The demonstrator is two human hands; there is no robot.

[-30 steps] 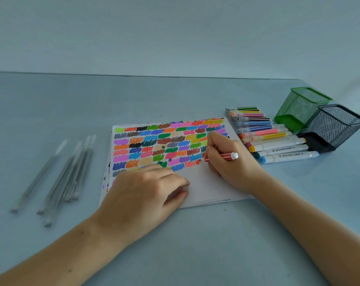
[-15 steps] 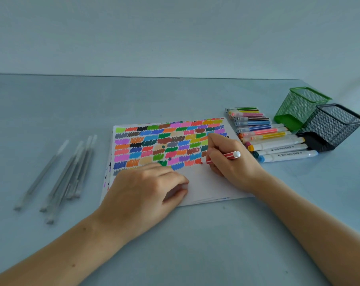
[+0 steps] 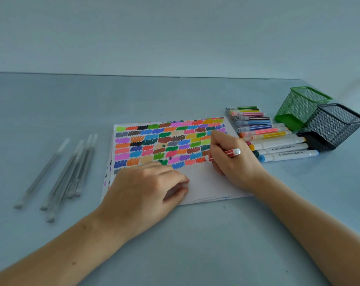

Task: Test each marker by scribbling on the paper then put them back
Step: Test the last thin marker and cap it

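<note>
A bundle of grey pen refills (image 3: 67,172) lies on the pale blue table (image 3: 175,244), far left; behind stands a plain pale wall (image 3: 175,34).

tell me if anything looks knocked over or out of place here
Both mesh holders, the green holder and the black holder, lie tipped on their sides at the table's right, holding no markers. The markers lie loose in a row beside them.

soft even daylight, faint shadows, wide-angle edge distortion.
</note>
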